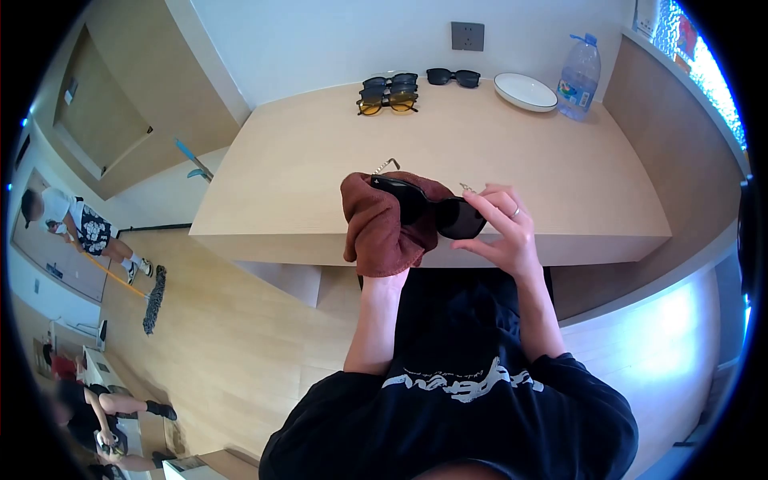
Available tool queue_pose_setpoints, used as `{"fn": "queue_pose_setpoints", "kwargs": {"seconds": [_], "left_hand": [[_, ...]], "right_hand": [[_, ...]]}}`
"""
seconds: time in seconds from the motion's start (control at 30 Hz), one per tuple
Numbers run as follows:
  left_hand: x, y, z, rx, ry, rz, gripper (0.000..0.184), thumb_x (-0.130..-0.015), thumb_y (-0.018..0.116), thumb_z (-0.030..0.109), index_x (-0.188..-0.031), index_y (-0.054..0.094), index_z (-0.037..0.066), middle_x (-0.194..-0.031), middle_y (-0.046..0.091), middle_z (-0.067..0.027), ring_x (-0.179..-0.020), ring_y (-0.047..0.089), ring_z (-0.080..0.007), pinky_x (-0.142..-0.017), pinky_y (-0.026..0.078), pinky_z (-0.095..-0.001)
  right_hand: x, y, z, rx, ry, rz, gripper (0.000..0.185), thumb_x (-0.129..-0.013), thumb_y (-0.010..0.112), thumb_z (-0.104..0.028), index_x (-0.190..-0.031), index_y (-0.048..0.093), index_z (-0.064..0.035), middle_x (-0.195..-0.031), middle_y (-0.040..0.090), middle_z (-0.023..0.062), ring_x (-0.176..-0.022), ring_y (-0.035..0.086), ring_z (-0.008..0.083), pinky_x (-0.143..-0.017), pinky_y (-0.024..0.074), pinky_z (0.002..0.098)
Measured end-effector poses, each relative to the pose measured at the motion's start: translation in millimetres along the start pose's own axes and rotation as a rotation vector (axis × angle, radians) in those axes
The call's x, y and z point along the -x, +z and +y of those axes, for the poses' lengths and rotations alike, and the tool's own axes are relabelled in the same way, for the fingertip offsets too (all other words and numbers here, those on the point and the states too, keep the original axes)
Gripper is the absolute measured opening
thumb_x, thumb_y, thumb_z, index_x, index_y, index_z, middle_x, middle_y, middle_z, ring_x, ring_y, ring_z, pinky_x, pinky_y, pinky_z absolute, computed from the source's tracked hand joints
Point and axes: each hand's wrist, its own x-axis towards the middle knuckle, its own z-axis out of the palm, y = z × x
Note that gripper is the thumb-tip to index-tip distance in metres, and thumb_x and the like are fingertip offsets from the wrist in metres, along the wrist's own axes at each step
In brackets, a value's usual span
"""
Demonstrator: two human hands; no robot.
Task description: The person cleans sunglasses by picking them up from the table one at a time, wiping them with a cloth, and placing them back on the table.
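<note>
Gripping 1 end of the black sunglasses [422, 206] with the right hand [506, 227], over the desk [288, 180] near its front edge; backing the other end with the brown cloth [374, 237] over the left hand [390, 281], cannot tell how closed beneath; best to pinch only the edge and press lightly, without twisting, well apart from the yellow-lensed glasses [397, 102]

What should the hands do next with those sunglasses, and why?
Maybe gently rub the lens by the brown cloth, because the cloth is bunched against that end of the sunglasses, while the right hand holds the other end and could keep them steady.
</note>
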Motion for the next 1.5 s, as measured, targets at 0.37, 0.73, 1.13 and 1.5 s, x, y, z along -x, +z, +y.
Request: {"fn": "queue_pose_setpoints", "kwargs": {"seconds": [0.37, 0.73, 1.13, 1.5], "left_hand": [[30.4, -11.9, -7.0, -0.261, -0.310, -0.057, 0.014, -0.088, 0.057, 0.012, -0.089, 0.051, 0.000, -0.090, 0.059, -0.0101, -0.074, 0.048, -0.0182, -0.061, 0.046, -0.0318], [-3.7, 0.0, 40.4, 1.222, -1.021, 0.248, 0.036, -0.099, 0.053, 0.030, -0.117, 0.042, 0.002, -0.109, 0.056, -0.0141, -0.097, 0.059, -0.0210, -0.084, 0.053, -0.0341], [67.5, 14.3, 15.1, 0.721, -1.111, -0.187, 0.045, -0.095, 0.063, 0.025, -0.131, 0.046, 0.005, -0.128, 0.054, -0.0081, -0.118, 0.054, -0.0184, -0.100, 0.046, -0.0320], [75.5, 10.1, 0.3, 1.781, -1.173, 0.116, 0.036, -0.094, 0.057, 0.018, -0.127, 0.052, 0.005, -0.127, 0.056, -0.0102, -0.118, 0.056, -0.0202, -0.099, 0.048, -0.0311]], "right_hand": [[9.6, 10.3, -4.4, -0.018, -0.013, 0.001, 0.068, -0.052, 0.093, -0.022, -0.112, 0.069, -0.0001, -0.083, 0.059, 0.0062, -0.077, 0.056, 0.0231, -0.069, 0.0488, 0.0343], [-0.1, 14.5, -2.2, -0.089, 0.073, 0.037, 0.070, -0.056, 0.093, -0.021, -0.117, 0.067, 0.0022, -0.082, 0.059, 0.0071, -0.073, 0.054, 0.0207, -0.069, 0.0478, 0.0317], [-12.9, 36.4, -16.9, -0.198, 0.182, 0.049, 0.070, -0.057, 0.087, -0.009, -0.123, 0.065, -0.0040, -0.080, 0.054, 0.0073, -0.072, 0.053, 0.0235, -0.069, 0.0479, 0.0350], [-11.5, 35.1, -16.5, -0.094, 0.057, -0.050, 0.068, -0.055, 0.083, -0.004, -0.121, 0.068, -0.0120, -0.088, 0.054, 0.0070, -0.084, 0.055, 0.0266, -0.072, 0.0506, 0.0384]]}}
